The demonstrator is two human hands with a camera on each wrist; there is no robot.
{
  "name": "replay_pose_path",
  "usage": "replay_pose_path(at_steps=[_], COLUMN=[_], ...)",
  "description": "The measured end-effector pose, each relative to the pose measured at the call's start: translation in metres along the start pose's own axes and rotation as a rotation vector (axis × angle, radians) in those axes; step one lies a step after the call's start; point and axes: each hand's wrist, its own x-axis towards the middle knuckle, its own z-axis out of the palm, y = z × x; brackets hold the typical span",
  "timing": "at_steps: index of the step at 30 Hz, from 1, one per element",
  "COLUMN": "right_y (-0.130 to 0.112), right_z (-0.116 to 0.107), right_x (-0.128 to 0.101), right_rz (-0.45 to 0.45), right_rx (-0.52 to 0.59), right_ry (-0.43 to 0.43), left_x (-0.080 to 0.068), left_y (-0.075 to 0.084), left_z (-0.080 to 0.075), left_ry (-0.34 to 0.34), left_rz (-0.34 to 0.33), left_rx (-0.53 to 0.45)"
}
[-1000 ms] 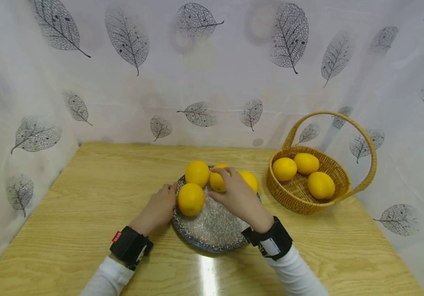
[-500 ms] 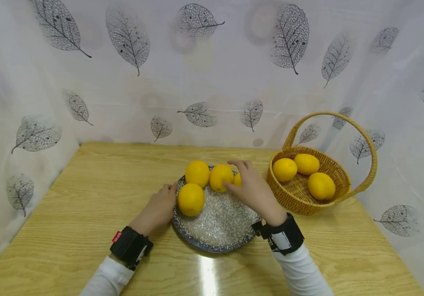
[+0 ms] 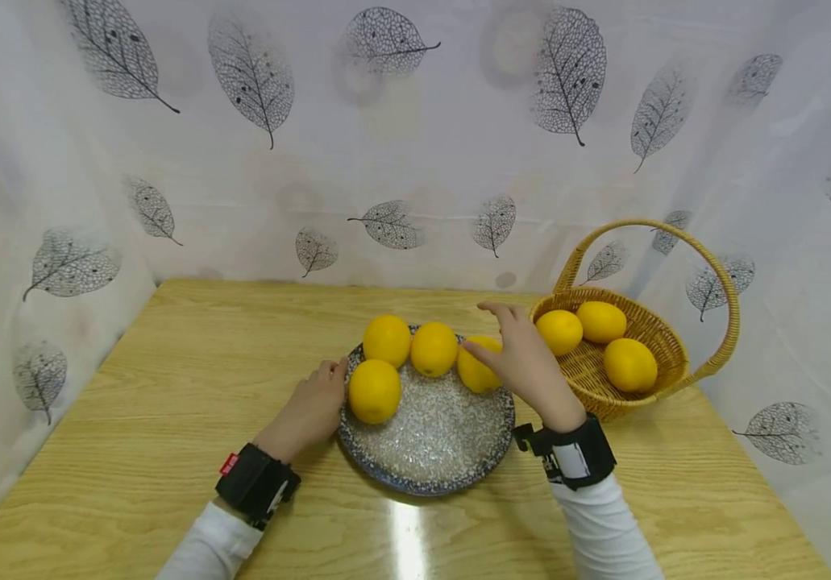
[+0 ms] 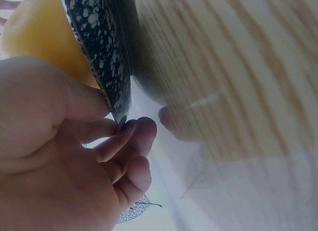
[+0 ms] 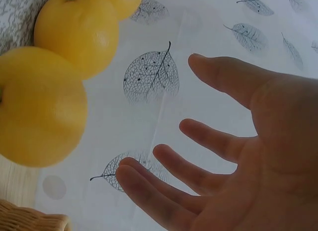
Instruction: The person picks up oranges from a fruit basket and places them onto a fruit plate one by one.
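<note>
A speckled grey plate (image 3: pixel 430 443) with a dark blue rim stands on the wooden table. Along its left and far sides sit several oranges, among them a front-left one (image 3: pixel 375 391), a middle one (image 3: pixel 434 350) and the rightmost one (image 3: pixel 478 366). My left hand (image 3: pixel 308 411) pinches the plate's left rim; in the left wrist view the thumb lies on the upper side and fingertips meet the edge. Over the right part of the plate hovers my right hand (image 3: pixel 529 364), partly covering the rightmost orange. Its fingers (image 5: pixel 208 131) are spread and hold nothing, apart from the oranges in the right wrist view.
A wicker basket (image 3: pixel 567 385) with a tall arched handle (image 3: pixel 730 310) stands right of the plate, close to my right hand. It holds 3 yellow fruits, including a front one (image 3: pixel 630 365). A leaf-printed white curtain (image 3: pixel 430 161) borders the table's back and sides.
My right hand has moved right, from above the middle orange past the rightmost one, with its fingers spreading. The middle orange is now uncovered. My left hand has stayed at the rim.
</note>
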Motion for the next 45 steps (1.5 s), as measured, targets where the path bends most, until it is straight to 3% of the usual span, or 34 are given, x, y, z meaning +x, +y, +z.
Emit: replay_pose_path(at_steps=[15,23,36,45], right_y=[0.029,0.043,0.068,0.083], right_z=[-0.018,-0.025,-0.033,-0.032], right_x=[0.002,0.004,0.004,0.005], right_rz=[0.086,0.109,0.189,0.255], right_rx=[0.019,-0.026,-0.002,-0.063], right_ry=[0.066,0.106,0.116,0.122], left_x=[-0.002,-0.001,-0.003,-0.002], left_y=[0.002,0.002,0.003,0.003], left_z=[-0.002,-0.001,-0.002,-0.003], left_ry=[0.006,0.013,0.016,0.015], left_rz=[0.003,0.004,0.010,0.011], left_rx=[-0.001,0.009,0.002,-0.006])
